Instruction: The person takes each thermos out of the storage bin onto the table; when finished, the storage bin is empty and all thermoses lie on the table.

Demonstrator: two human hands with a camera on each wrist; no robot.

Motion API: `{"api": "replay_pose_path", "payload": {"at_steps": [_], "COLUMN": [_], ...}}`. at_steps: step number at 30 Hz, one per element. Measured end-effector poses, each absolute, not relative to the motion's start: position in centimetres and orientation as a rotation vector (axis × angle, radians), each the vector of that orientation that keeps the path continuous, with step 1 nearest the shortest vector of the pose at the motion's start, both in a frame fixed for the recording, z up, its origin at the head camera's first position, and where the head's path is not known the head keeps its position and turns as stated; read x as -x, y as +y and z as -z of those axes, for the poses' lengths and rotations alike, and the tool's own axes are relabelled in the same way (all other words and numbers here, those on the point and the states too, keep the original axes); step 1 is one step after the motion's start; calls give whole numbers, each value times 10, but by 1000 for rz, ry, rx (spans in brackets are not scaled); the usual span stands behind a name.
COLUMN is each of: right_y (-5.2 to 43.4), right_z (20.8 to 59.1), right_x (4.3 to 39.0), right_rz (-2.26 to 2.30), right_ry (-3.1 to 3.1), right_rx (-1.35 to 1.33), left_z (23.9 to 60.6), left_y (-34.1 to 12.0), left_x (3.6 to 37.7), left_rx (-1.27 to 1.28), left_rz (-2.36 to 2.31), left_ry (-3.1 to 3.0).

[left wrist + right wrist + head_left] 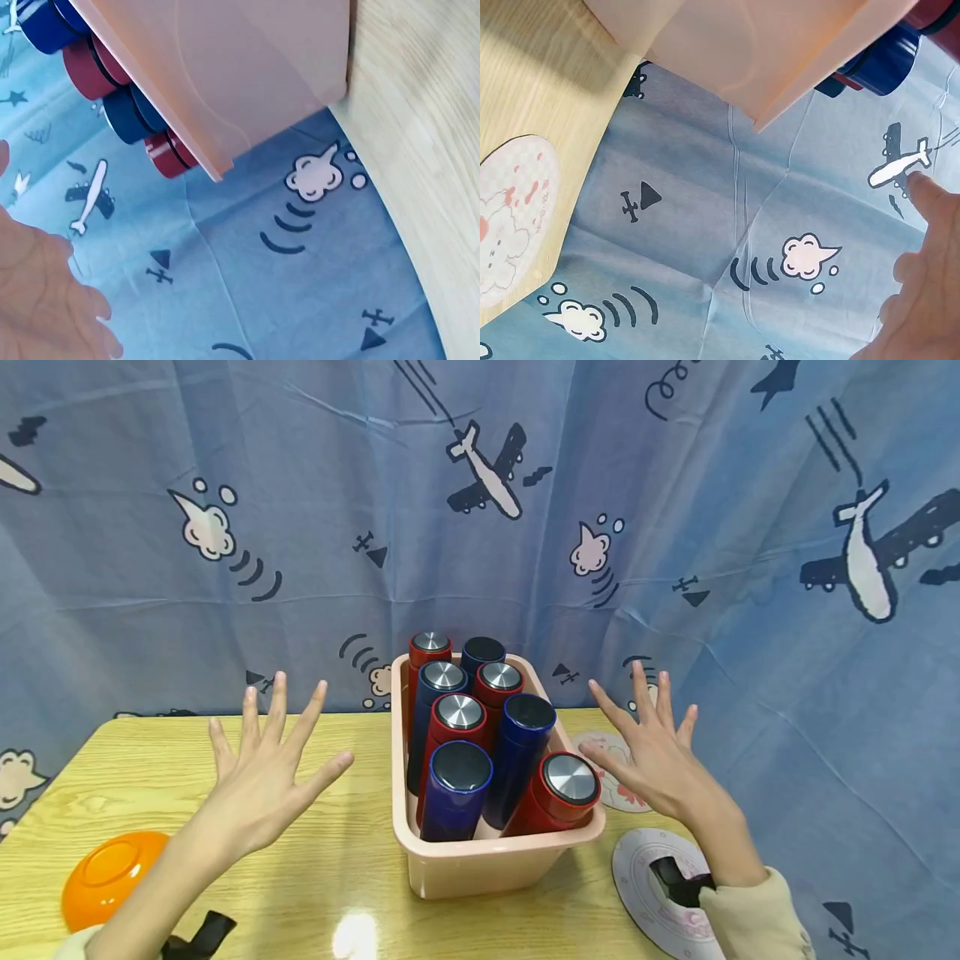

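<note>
A pale pink plastic bin [480, 870] stands on the table, packed with several upright red and blue thermos flasks. At its front are a blue flask [456, 806] with a dark lid and a leaning red flask [543, 810] with a silver-topped lid. To the left of the bin, my left hand [262, 785] hovers with fingers spread, holding nothing. My right hand [663, 768] is raised on the other side, fingers also spread and free of any object. Both wrist views catch the bin's side, with part of the left hand [45, 292] and right hand [930, 285].
An orange bowl [97, 881] lies upside down on the table [330, 868] at the left. Two round printed mats, the nearer mat [637, 868] and the farther mat [600, 743], lie right of the bin. Behind the table hangs a blue curtain [322, 485] with airplane prints.
</note>
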State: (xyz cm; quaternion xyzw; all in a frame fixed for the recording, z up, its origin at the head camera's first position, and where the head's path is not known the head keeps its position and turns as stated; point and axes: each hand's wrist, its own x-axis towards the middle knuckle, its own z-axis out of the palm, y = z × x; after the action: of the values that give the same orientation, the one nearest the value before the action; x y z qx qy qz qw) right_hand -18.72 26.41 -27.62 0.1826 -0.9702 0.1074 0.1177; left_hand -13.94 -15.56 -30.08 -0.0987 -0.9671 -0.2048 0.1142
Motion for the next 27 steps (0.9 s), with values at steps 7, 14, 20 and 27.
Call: {"api": "replay_pose_path", "payload": {"at_steps": [7,14,20,27], "right_y": [267,278,287,291], "right_z": [283,291,299,306], "right_x": [174,161,152,148], "right_rz": [-386,-630,-928,-906], "right_ry": [-2832,-2854,-2843,-2882], "right_rx": [-592,-711,-864,-884], "left_z": [306,316,315,311], "left_y": [-149,-148,-147,-146], "left_x": [126,113,111,116], "left_rx": [409,474,517,527], "left_rz": [698,839,1054,1220], "left_ry": [-2851,-2830,-2748,-2570]}}
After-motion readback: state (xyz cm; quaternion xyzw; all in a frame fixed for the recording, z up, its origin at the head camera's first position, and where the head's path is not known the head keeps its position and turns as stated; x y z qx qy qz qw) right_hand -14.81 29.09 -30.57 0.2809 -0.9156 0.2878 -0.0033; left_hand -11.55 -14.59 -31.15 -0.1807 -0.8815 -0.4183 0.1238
